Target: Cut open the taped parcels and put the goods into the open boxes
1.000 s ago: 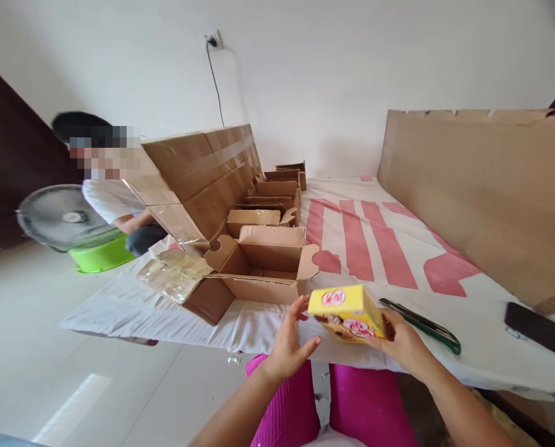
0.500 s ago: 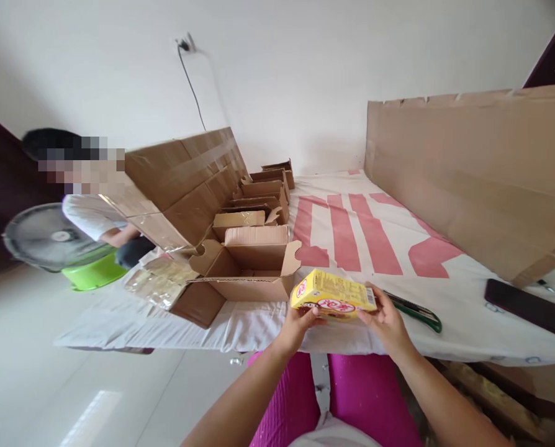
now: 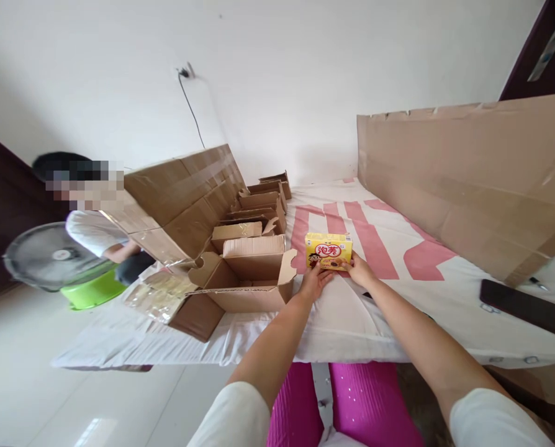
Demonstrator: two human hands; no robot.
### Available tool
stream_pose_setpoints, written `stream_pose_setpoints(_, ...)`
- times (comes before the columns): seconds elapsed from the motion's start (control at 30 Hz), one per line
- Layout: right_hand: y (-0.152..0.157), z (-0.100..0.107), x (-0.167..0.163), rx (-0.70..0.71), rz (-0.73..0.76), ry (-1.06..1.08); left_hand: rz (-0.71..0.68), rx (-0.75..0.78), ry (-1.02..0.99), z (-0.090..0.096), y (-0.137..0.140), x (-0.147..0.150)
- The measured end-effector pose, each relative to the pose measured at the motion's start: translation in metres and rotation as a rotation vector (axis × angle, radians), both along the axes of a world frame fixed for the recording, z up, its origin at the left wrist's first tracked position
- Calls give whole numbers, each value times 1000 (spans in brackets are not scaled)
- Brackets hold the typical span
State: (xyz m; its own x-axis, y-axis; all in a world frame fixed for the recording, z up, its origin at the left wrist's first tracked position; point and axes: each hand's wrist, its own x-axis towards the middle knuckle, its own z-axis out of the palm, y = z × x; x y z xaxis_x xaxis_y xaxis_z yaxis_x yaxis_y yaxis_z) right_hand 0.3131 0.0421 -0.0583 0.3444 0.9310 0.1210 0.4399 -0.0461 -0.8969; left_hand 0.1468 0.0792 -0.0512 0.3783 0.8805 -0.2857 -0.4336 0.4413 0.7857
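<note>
Plainly, a small yellow rectangular carton [image 3: 328, 250] is held out in front of the body, over a worktop covered with red-printed white cloth [image 3: 326, 332]. Its long axis is turned sideways, from left to right, and its broad face is tilted up towards the wearer. The lower right corner is grasped by the right hand [image 3: 360, 271]; the lower left part is touched by the left hand [image 3: 312, 284], its fingers loosely spread, and how firmly that grip is closed cannot be told. Just to the left, an open-topped brown cardboard box [image 3: 249, 300] is placed, nearer to the left hand than to the right. Whether the carton is rested on the cloth cannot be made out. Its face is printed with red characters in a white oval and a dark-haired cartoon figure.
</note>
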Motion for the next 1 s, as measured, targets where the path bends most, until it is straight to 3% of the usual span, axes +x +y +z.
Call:
stream_pose_setpoints(0.27, 10, -24, 14, -30, 70, 43, 39, 42, -60, -12, -9, -6)
stream_pose_setpoints(0.43, 10, -13, 11, -14, 100, 121, 10, 49, -53, 5, -16, -4)
stream_pose_setpoints(0.53, -7, -4, 14, -3, 147, 153, -45, 33, -39, 17, -32, -13)
stream_pose_setpoints(0.77, -75, -16, 6, -61, 481, 277, -246, -98, 74, 6, -125, -88)
stream_pose_setpoints(0.87, -85, -20, -24, -73, 563, 292, -196, -192, 102, 2, -152, -120)
stream_pose_setpoints(1.0, -72, -14, -82, -71, 622, 249, -16, -244, 92, 5, -155, -159)
